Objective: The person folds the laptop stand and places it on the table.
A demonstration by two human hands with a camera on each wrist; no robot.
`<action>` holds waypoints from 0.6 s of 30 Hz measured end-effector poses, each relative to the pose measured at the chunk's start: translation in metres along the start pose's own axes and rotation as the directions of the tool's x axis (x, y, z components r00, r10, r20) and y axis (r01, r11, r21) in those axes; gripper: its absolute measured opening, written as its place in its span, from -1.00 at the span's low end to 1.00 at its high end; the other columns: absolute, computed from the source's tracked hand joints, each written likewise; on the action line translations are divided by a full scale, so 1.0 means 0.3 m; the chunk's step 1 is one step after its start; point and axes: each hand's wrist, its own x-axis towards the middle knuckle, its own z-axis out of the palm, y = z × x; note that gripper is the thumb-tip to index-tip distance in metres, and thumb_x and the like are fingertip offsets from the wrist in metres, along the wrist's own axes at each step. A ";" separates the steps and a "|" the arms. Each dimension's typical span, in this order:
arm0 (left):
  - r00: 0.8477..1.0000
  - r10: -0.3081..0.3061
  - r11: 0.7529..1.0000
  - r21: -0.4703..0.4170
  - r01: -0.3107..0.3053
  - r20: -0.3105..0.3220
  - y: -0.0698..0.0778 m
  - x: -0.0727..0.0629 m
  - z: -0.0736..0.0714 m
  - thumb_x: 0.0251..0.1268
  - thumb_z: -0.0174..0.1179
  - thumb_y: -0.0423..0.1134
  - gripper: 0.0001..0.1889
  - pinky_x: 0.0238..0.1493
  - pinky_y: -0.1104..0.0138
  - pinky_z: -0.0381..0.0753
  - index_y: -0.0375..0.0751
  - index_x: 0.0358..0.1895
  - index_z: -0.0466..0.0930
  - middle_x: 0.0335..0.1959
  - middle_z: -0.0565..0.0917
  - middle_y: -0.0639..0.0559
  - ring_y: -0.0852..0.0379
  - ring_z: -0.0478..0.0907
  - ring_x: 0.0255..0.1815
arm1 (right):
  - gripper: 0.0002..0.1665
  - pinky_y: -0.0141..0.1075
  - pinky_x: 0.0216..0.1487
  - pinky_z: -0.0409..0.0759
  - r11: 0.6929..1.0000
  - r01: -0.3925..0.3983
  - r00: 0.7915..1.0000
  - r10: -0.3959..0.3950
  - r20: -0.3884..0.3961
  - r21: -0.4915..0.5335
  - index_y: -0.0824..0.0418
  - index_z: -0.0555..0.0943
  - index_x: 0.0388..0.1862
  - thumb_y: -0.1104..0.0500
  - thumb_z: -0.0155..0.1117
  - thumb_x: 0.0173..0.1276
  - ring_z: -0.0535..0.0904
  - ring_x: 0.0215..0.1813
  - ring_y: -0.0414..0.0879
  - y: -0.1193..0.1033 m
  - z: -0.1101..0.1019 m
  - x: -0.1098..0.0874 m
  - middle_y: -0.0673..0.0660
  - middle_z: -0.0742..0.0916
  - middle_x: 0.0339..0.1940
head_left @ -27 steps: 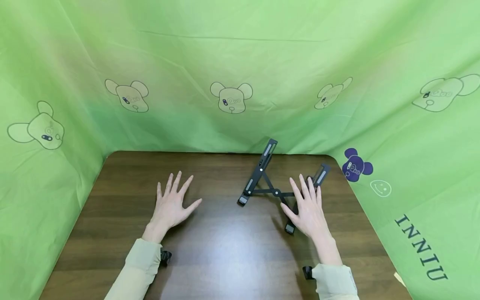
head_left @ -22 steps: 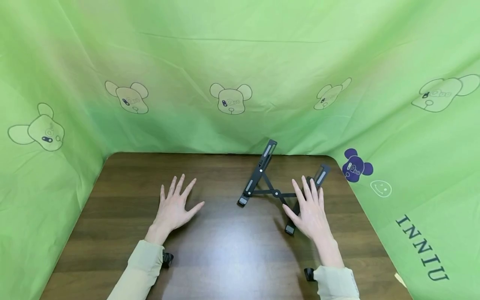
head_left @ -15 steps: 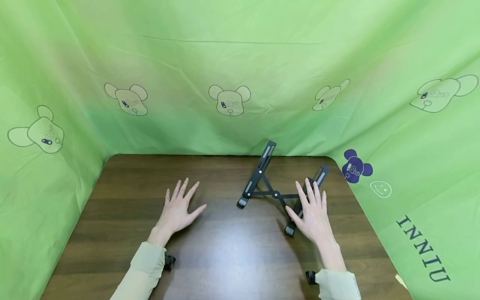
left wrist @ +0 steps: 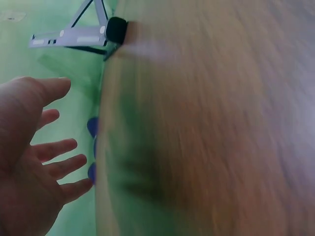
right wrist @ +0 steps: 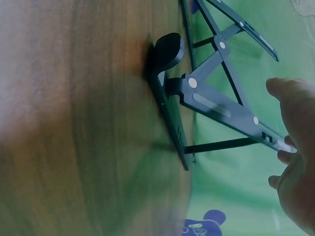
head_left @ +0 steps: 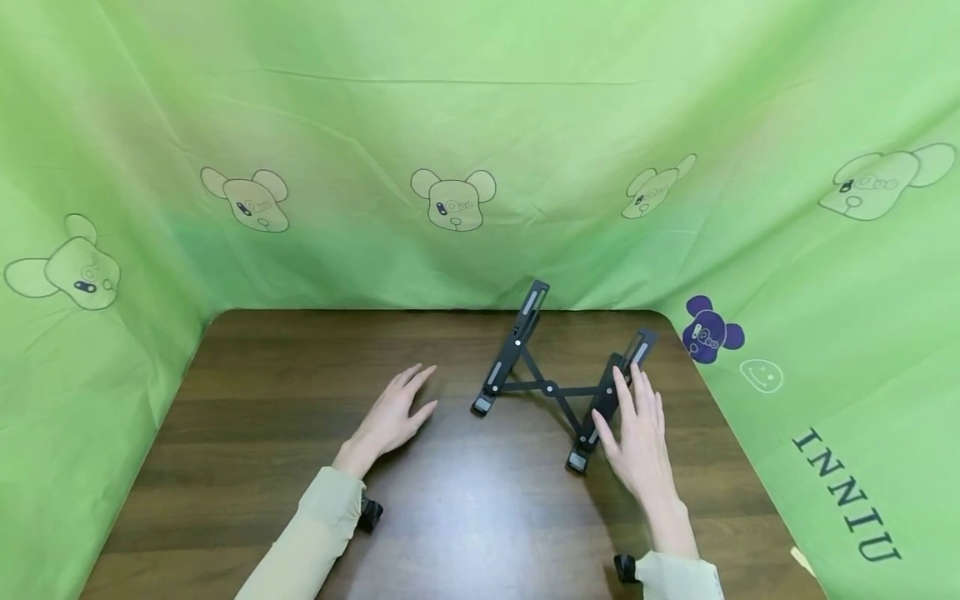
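A dark folding laptop stand (head_left: 506, 364) stands unfolded at the right of the table, its two long arms joined by crossed bars. My left hand (head_left: 386, 423) hovers left of it, fingers extended and thumb apart, holding nothing. In the left wrist view the stand (left wrist: 74, 38) is some way beyond that hand. My right hand (head_left: 641, 446) is beside the stand's right arm, fingers overlapping it in the head view. From the right wrist, the stand (right wrist: 211, 101) shows its raised arm, front lip and rear strut, with the fingertips right at the arm's upper end.
The brown wooden table (head_left: 285, 367) has a green curtain (head_left: 337, 250) with mouse-head drawings along its back and sides. Black wrist cameras (head_left: 369, 513) sit under both cuffs. A small pale scrap (head_left: 801, 560) shows at the table's right edge.
My left hand has moved right toward the stand and turned, its fingers less spread. The right hand has shifted slightly right and nearer me. The stand keeps its place.
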 end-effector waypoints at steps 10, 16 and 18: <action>0.998 0.057 0.997 -0.046 -0.057 -0.002 0.025 0.095 0.091 0.71 0.21 0.01 -0.37 0.61 -0.13 0.53 0.05 0.71 0.35 0.64 0.50 -0.12 -0.19 0.48 0.64 | 0.08 0.18 0.85 0.10 0.960 -0.222 0.975 0.222 0.015 0.172 0.26 -0.03 0.86 0.28 0.36 0.58 0.15 0.76 0.49 0.001 -0.007 -0.032 0.49 0.17 0.81; 0.999 0.038 0.983 -0.179 -0.033 0.024 0.076 0.144 0.100 0.72 0.19 -0.03 -0.41 0.60 -0.07 0.54 -0.06 0.68 0.40 0.57 0.59 -0.17 -0.18 0.56 0.57 | 0.11 -0.54 0.65 0.26 0.894 -0.327 0.944 0.324 0.063 0.305 0.23 -0.12 0.87 0.32 0.33 0.60 0.37 0.65 0.50 -0.013 0.009 -0.042 0.50 0.22 0.78; 0.999 0.031 0.970 -0.243 -0.023 0.030 0.116 0.154 0.084 0.72 0.19 -0.11 -0.43 0.55 -0.10 0.59 -0.15 0.65 0.43 0.51 0.63 -0.26 -0.23 0.62 0.49 | 0.10 -0.68 0.52 0.31 0.867 -0.340 0.939 0.337 0.073 0.364 0.30 -0.11 0.86 0.37 0.33 0.59 0.43 0.58 0.54 -0.019 0.015 -0.042 0.53 0.23 0.77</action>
